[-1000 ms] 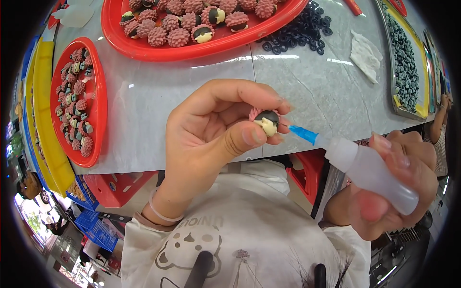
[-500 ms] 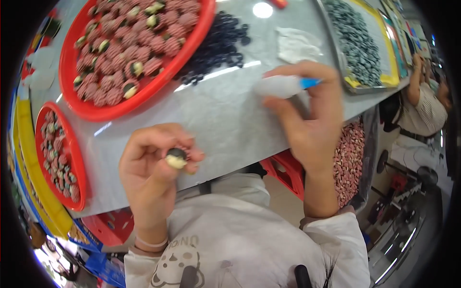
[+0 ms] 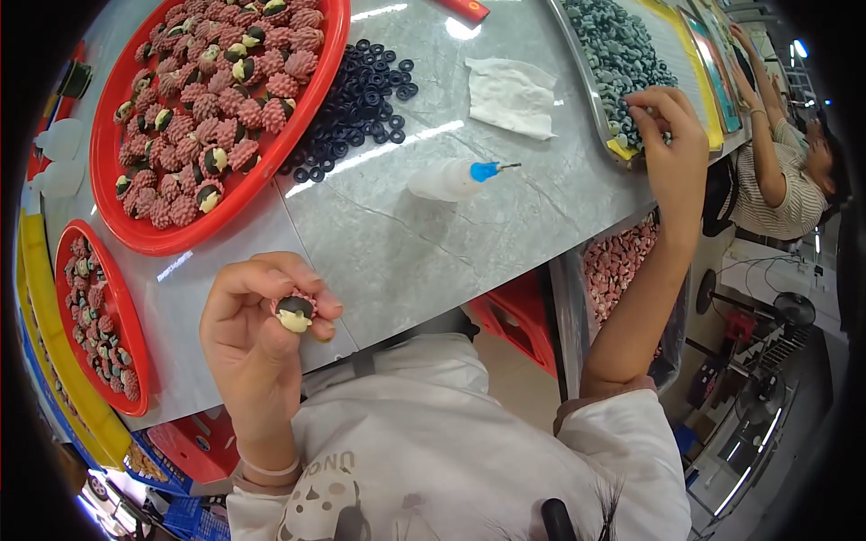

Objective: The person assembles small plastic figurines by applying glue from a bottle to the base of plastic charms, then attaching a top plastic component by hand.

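Note:
My left hand [image 3: 257, 316] is closed around a small pink ridged piece with a black and cream top [image 3: 294, 312], held in the fingertips above the table's near edge. My right hand [image 3: 675, 140] is at the near corner of a metal tray [image 3: 585, 77] of small grey-green pieces [image 3: 618, 45]. Its thumb and fingertips come together over those pieces; whatever lies between them is too small to make out. A whitish squeeze bottle [image 3: 444, 180] with a blue cap and thin metal tip lies on the table between my hands.
A large red tray [image 3: 221, 221] holds many pink pieces, some with black and cream tops. Near it are dark blue rings [image 3: 361, 95] and a white tissue [image 3: 512, 97]. A smaller red tray [image 3: 135, 361] stands left. Below the table sits a bin of pink pieces [image 3: 618, 266]. Another person [image 3: 776, 180] is at right.
My right hand has put the squeeze bottle down on the table and moved right to the tray of grey-green pieces. My left hand still holds the pink piece.

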A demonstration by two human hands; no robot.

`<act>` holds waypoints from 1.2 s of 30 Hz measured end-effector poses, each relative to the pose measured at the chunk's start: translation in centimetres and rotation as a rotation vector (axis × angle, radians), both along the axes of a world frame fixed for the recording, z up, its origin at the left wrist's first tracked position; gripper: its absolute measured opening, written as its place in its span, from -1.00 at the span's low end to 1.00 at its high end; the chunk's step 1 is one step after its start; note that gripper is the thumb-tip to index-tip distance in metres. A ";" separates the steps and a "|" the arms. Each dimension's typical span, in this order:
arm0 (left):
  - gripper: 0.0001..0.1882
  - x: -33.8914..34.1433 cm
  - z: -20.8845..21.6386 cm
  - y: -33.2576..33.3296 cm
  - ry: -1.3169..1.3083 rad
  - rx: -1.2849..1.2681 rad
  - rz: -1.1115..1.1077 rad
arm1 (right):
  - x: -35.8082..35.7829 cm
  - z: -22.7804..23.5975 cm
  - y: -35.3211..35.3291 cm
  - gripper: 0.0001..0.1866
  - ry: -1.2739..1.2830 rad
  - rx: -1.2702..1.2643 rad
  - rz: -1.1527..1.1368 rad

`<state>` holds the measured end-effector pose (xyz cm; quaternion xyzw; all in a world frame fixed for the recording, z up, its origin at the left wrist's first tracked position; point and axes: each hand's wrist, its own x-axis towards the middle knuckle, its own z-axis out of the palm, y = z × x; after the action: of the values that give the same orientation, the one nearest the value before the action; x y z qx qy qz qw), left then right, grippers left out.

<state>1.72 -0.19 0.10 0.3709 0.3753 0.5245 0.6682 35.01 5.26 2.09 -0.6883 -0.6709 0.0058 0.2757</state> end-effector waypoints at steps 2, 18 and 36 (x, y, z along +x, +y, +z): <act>-0.65 -0.1 0.0 0.0 -0.005 0.000 0.006 | 0.5 0.2 -0.1 -0.88 0.079 -0.018 0.013; -0.71 0.0 0.3 -0.5 -0.114 0.040 -0.056 | -6.1 1.3 -5.1 -0.80 1.495 -0.091 0.396; -0.58 1.1 0.4 -1.2 -0.037 0.024 -0.083 | -16.7 0.7 -6.7 -0.76 0.865 0.072 0.678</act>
<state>2.84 -1.41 0.49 0.3843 0.3411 0.5074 0.6917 18.28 -1.44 2.77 -0.3587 -0.6802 0.3537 0.5325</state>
